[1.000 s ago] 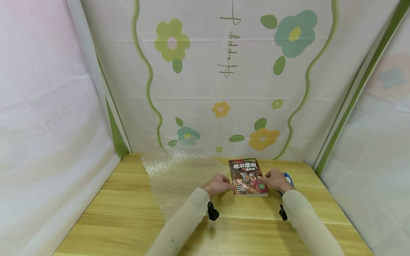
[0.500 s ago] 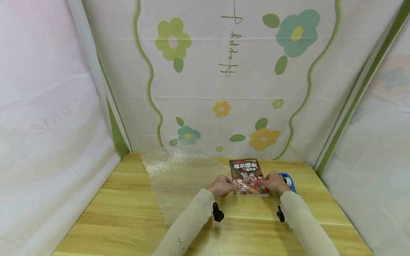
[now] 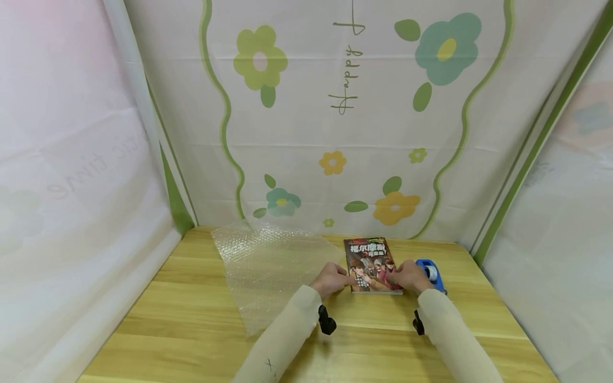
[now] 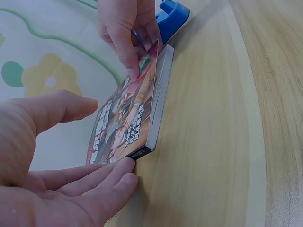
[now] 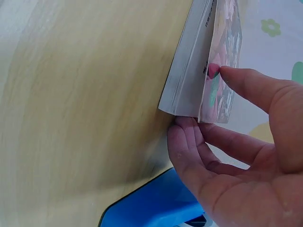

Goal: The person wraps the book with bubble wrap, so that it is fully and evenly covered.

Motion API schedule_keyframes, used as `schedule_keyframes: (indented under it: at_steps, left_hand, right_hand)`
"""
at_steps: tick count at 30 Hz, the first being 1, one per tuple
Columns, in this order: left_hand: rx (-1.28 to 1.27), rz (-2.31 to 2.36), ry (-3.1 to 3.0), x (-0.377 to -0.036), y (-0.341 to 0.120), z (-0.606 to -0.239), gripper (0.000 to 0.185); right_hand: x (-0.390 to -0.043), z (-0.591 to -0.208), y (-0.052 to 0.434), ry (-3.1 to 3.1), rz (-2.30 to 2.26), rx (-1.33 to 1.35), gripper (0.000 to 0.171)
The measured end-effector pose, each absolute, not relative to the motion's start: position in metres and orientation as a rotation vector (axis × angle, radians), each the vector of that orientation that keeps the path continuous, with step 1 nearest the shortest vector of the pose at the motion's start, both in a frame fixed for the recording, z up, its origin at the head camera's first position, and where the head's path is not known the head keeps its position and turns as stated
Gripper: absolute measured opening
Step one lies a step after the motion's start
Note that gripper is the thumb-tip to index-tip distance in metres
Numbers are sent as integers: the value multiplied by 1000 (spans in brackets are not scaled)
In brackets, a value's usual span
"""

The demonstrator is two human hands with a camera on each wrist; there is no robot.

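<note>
A paperback book with an illustrated dark cover lies on the wooden table, its front cover lifted slightly from the pages. My left hand is at its left side; in the left wrist view, the straight fingers touch the spine, while the thumb stands apart above the cover. My right hand pinches the book's right edge. In the right wrist view its thumb presses the cover and its fingers are under the edge. A blue tape dispenser stands just right of this hand, partly hidden by it.
A clear sheet of bubble wrap lies left of the book, its far corner reaching up the back curtain. Printed fabric curtains enclose the table at the back and on both sides.
My left hand has shifted slightly right toward the spine. My right hand has moved a little left and down, so more of the blue tape dispenser shows. The book has barely moved.
</note>
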State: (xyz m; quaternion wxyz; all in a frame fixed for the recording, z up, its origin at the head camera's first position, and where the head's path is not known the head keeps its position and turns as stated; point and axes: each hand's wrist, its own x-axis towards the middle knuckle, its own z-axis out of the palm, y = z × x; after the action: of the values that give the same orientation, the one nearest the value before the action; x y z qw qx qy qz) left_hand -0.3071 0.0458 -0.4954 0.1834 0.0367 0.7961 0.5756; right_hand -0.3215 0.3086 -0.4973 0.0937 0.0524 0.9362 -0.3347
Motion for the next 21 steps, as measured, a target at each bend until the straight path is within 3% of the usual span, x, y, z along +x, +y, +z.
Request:
schedule_keyframes:
  at_steps: [1,4,21]
  left_hand:
    - [95,1636,2245,-307,46,-496,20]
    - [64,1680,2249,-306,47,-498,52]
    - [-135,1995,2047,-313,65,-517,45]
  right_hand:
    - [-322,-498,308,2775,-998,166,55]
    - [-323,-499,308,2771,-998,176,54]
    - [-322,-499,310,2748,-1051,227,52]
